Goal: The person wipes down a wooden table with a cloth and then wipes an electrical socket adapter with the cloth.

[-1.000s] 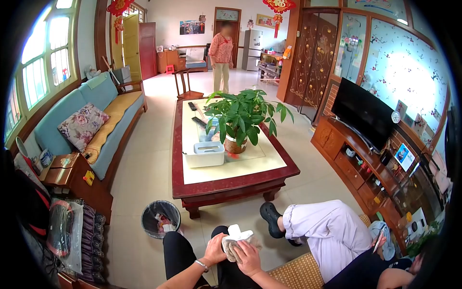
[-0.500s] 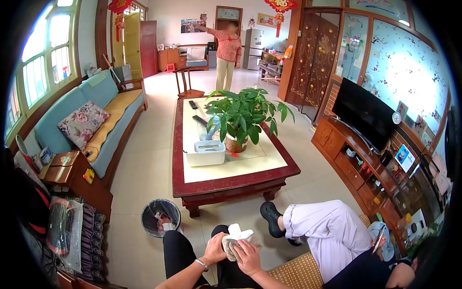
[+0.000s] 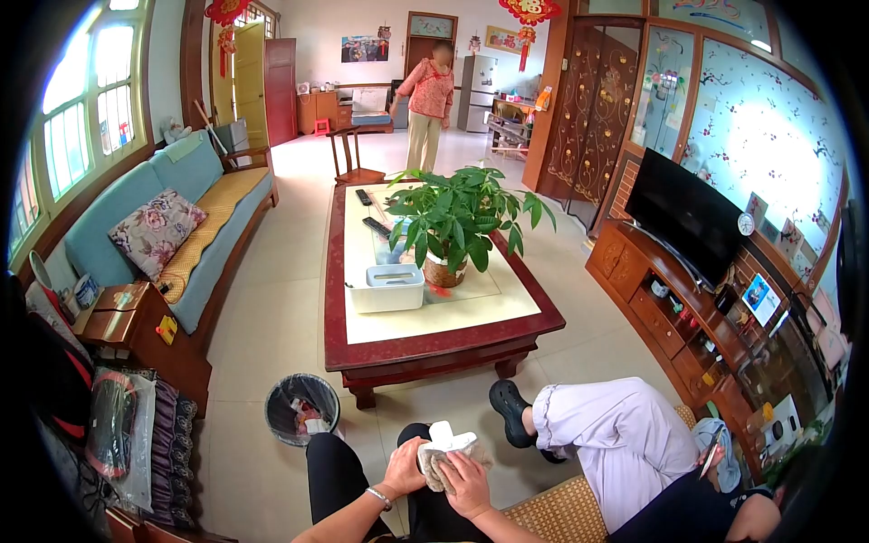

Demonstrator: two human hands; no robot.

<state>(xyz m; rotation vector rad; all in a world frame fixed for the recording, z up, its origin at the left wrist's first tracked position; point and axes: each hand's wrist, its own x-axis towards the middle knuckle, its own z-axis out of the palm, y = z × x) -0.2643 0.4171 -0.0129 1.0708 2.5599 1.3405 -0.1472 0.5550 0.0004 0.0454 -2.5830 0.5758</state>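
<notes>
Above my lap, my left hand [image 3: 405, 468] is closed around the left side of a white plastic object [image 3: 445, 439] with a squarish tab on top; its exact kind I cannot make out. A beige, fluffy cloth [image 3: 434, 465] is bunched against the near face of that object. My right hand [image 3: 467, 486] presses the cloth onto it from the right, fingers bent over the fabric. Part of the object is hidden behind the cloth and fingers.
Ahead stands a low table [image 3: 362, 330] with a potted plant [image 3: 445, 262], a white box [image 3: 387, 297] and remotes. A lined bin [image 3: 303, 409] is by my left knee. Someone with crossed legs [image 3: 615, 434] sits at my right; another person [image 3: 425, 100] stands beyond the table.
The standing person has lowered a raised arm and turned somewhat. My hands, the cloth and the white object stay almost in place.
</notes>
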